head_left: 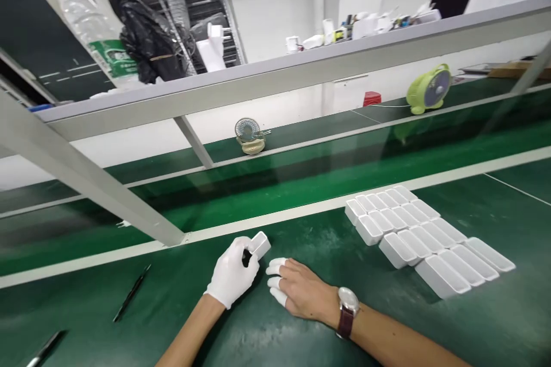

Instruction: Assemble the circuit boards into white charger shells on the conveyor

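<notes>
My left hand (pixel 235 272), in a white glove, pinches a small white rectangular box (pixel 260 245) between thumb and fingers, just above the green table. My right hand (pixel 297 286) has white covers on its fingertips and a watch on the wrist. Its fingers are spread and slightly bent, a short way to the right of the held box, with nothing seen in them. Farther right, several similar white boxes (pixel 404 217) stand side by side in uneven rows on the table.
Two dark pens (pixel 132 292) (pixel 46 348) lie at the left. A pale rail (pixel 275 219) borders the table, with a green conveyor belt behind it. Beyond are a small fan (pixel 249 136) and a green fan (pixel 429 90). A slanting post (pixel 107 183) stands left, under a cluttered shelf (pixel 275 74).
</notes>
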Demonstrator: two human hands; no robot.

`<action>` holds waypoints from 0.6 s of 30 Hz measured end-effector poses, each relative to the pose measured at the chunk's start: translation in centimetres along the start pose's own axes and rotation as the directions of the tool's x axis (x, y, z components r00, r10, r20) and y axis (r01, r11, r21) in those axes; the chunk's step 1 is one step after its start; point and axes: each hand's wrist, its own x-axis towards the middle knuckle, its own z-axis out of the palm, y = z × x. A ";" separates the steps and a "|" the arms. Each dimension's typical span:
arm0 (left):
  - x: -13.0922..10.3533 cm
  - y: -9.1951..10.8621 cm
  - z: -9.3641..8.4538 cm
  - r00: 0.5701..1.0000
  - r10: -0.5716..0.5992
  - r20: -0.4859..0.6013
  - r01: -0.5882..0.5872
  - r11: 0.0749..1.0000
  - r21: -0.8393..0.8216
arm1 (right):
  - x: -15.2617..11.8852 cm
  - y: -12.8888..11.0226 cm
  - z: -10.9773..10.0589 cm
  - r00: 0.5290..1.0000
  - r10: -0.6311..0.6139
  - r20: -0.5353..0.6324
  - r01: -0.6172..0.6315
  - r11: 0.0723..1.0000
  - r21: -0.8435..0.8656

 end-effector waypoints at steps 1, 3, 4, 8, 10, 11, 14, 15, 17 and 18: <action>-0.2 -0.4 0.2 1.000 0.003 -0.011 -0.003 0.999 -0.045 | -0.1 -0.1 0.0 1.000 0.006 -0.002 -0.006 1.000 0.007; -0.5 -1.3 0.6 0.999 -0.006 -0.035 0.001 0.992 -0.125 | -0.2 -0.3 0.0 1.000 0.021 -0.010 -0.021 0.999 0.025; -0.7 -1.8 0.7 0.998 -0.023 -0.056 0.013 0.987 -0.162 | -0.2 -0.4 0.0 1.000 0.027 -0.016 -0.027 0.999 0.035; -1.2 -2.5 0.8 0.976 -0.081 -0.202 0.024 0.963 -0.270 | -0.4 -0.5 0.2 0.999 0.042 -0.004 -0.041 0.997 0.071; -1.4 -2.0 0.8 0.970 -0.048 -0.239 -0.010 0.972 -0.234 | -0.5 -0.5 0.3 0.998 0.050 0.028 -0.052 0.995 0.080; -1.5 -1.7 0.8 0.972 -0.022 -0.233 -0.026 0.980 -0.198 | -0.5 -0.6 0.3 0.997 0.056 0.046 -0.060 0.995 0.081; -1.6 -0.7 1.3 0.981 0.036 -0.189 -0.062 0.989 -0.133 | -0.4 -0.6 0.4 0.993 0.074 0.090 -0.081 0.993 0.082; -1.6 -0.5 1.5 0.981 0.043 -0.187 -0.068 0.989 -0.133 | -0.4 -0.7 0.4 0.993 0.079 0.092 -0.087 0.993 0.082; -1.6 -0.5 1.9 0.978 0.048 -0.201 -0.078 0.986 -0.145 | -0.4 -0.6 0.3 0.993 0.081 0.080 -0.088 0.993 0.084; -1.6 -0.6 2.1 0.977 0.046 -0.206 -0.079 0.985 -0.154 | -0.4 -0.6 0.3 0.994 0.078 0.071 -0.084 0.993 0.087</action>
